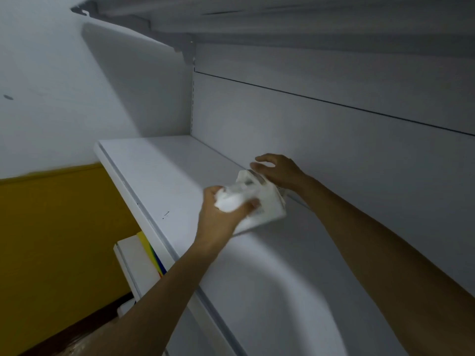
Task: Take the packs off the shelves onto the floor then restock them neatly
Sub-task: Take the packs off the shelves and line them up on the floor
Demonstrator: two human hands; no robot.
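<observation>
A white pack point(267, 201) hangs tilted just above the white shelf point(164, 176), near its back panel. My left hand point(223, 211) grips the pack's near left end, fingers wrapped under it and thumb on top. Over the pack's far top corner lies my right hand point(277, 170), its fingers loosely bent; whether it grips the pack is unclear. The pack is blurred, and its print cannot be read. No other pack shows on this shelf.
Another white shelf point(231, 19) hangs overhead. Below the front edge is a lower shelf point(128, 265) with a colourful box edge point(151, 253) on it. A yellow and white wall point(51, 227) stands to the left. A clear plastic-wrapped item point(84, 340) sits at bottom left.
</observation>
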